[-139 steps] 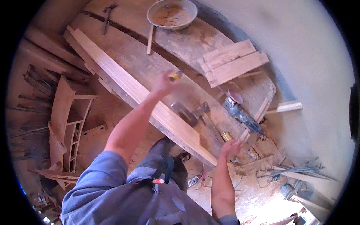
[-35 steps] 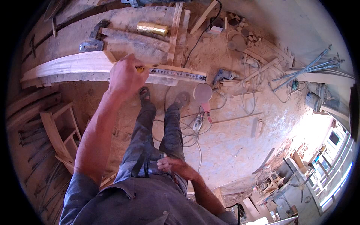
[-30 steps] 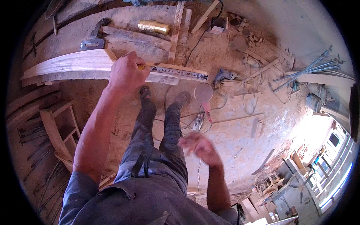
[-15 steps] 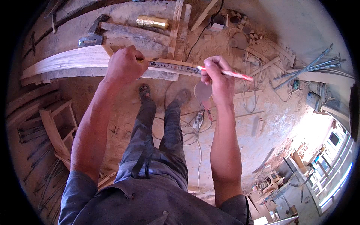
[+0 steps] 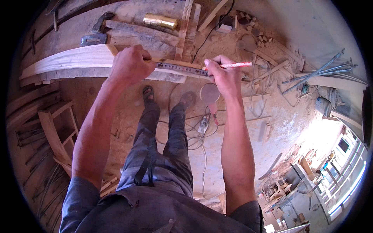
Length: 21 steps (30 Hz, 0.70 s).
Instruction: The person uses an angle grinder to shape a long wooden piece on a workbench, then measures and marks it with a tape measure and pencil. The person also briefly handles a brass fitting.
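Observation:
My left hand (image 5: 133,65) is closed in a fist around a tape measure, whose case is mostly hidden by the fingers. From it the printed tape blade (image 5: 182,70) runs right along a narrow wooden strip to my right hand (image 5: 226,79). Between the thumb and fingers of that hand is a red-and-white pencil (image 5: 237,65), its pale tip pointing left near the blade. Whether the fingers also touch the blade's end, I cannot tell. Left of my left fist lies a pale planed wooden board (image 5: 72,62) on the bench.
A long-handled tool with a dark metal head (image 5: 101,22), a grey metal piece (image 5: 94,39) and a gold cylinder (image 5: 160,21) lie on the bench (image 5: 132,11). Below, a disc sander (image 5: 210,94) with cords rests on the dusty floor. Metal rods (image 5: 322,73) lean at the right.
My right hand has shifted slightly and rolled, so the pencil lies more level with its back end higher and further left. My left fist stays nearly in place.

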Each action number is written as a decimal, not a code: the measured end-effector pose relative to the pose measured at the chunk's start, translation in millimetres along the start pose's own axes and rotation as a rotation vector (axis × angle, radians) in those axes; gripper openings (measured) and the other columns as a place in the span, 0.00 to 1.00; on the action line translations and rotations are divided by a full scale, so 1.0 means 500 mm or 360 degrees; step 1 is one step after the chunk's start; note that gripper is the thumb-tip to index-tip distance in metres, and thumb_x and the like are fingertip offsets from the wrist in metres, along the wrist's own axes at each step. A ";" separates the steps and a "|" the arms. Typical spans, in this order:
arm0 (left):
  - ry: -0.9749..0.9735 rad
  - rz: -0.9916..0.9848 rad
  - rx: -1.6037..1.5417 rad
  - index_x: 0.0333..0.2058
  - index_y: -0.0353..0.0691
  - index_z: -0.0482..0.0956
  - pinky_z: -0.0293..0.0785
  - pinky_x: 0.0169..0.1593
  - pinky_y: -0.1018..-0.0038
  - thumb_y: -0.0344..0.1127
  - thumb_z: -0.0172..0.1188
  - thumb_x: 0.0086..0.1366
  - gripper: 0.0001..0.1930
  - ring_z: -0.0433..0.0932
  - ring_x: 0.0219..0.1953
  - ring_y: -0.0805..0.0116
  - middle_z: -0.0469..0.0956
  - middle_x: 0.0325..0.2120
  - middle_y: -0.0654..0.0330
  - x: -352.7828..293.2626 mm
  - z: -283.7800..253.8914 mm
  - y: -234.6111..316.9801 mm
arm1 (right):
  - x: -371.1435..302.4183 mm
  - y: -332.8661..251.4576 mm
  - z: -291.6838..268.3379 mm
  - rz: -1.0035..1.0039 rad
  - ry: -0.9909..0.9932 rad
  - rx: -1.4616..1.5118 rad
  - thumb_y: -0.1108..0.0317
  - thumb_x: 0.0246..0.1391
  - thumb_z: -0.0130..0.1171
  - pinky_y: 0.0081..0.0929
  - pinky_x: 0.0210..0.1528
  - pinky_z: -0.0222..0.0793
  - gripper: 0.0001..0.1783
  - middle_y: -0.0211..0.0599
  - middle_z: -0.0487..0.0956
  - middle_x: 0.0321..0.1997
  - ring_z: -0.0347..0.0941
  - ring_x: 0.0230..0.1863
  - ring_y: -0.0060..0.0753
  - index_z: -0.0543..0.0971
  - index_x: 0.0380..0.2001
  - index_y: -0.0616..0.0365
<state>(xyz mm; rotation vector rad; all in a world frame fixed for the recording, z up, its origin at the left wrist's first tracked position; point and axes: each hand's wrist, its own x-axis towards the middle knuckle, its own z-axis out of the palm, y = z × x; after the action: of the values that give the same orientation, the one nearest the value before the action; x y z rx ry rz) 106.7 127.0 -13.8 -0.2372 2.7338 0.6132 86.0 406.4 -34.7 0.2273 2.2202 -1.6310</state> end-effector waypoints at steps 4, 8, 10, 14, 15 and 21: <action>-0.0001 0.0007 0.0008 0.32 0.36 0.89 0.80 0.49 0.60 0.39 0.70 0.55 0.12 0.85 0.42 0.50 0.85 0.38 0.52 -0.004 -0.001 0.003 | -0.006 -0.001 0.001 0.0070 0.0003 0.0102 0.64 0.60 0.69 0.21 0.22 0.66 0.13 0.29 0.81 0.22 0.72 0.21 0.16 0.83 0.27 0.63; -0.0080 -0.0033 0.0011 0.37 0.39 0.90 0.80 0.53 0.58 0.42 0.69 0.56 0.15 0.86 0.45 0.46 0.87 0.39 0.48 0.003 -0.006 0.002 | -0.004 0.001 0.005 0.0071 0.0023 0.0133 0.64 0.60 0.70 0.20 0.21 0.65 0.13 0.29 0.81 0.22 0.72 0.20 0.15 0.83 0.28 0.63; -0.0101 -0.0060 0.0018 0.38 0.39 0.90 0.80 0.53 0.58 0.42 0.69 0.56 0.15 0.86 0.45 0.47 0.87 0.39 0.49 0.005 -0.004 -0.002 | -0.003 0.001 0.006 0.0072 0.0017 0.0134 0.64 0.60 0.70 0.20 0.22 0.66 0.13 0.29 0.81 0.22 0.72 0.20 0.15 0.83 0.28 0.64; -0.0010 -0.0040 -0.0008 0.33 0.36 0.89 0.81 0.49 0.60 0.38 0.70 0.55 0.12 0.86 0.42 0.51 0.86 0.38 0.52 0.001 0.002 -0.003 | -0.002 -0.003 0.007 0.0083 0.0002 0.0115 0.64 0.59 0.70 0.20 0.22 0.66 0.13 0.29 0.81 0.22 0.72 0.20 0.16 0.83 0.28 0.64; -0.0012 -0.0038 -0.0006 0.33 0.36 0.89 0.81 0.49 0.60 0.38 0.70 0.55 0.12 0.86 0.42 0.51 0.86 0.38 0.52 0.001 0.002 -0.002 | -0.002 -0.005 0.007 0.0098 0.0005 0.0107 0.64 0.59 0.70 0.20 0.22 0.66 0.13 0.29 0.82 0.22 0.72 0.20 0.16 0.83 0.28 0.64; -0.0033 -0.0057 -0.0013 0.33 0.35 0.89 0.81 0.49 0.61 0.38 0.69 0.56 0.12 0.86 0.42 0.51 0.86 0.38 0.51 0.001 0.000 0.000 | -0.001 -0.004 0.008 0.0123 0.0012 0.0055 0.65 0.59 0.70 0.20 0.22 0.67 0.12 0.30 0.81 0.22 0.73 0.20 0.16 0.83 0.28 0.64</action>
<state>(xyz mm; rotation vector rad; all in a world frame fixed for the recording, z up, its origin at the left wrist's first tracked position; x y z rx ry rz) 106.3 126.9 -13.9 -0.2800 2.7014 0.6139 86.3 402.2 -33.6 0.3250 2.1625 -1.6314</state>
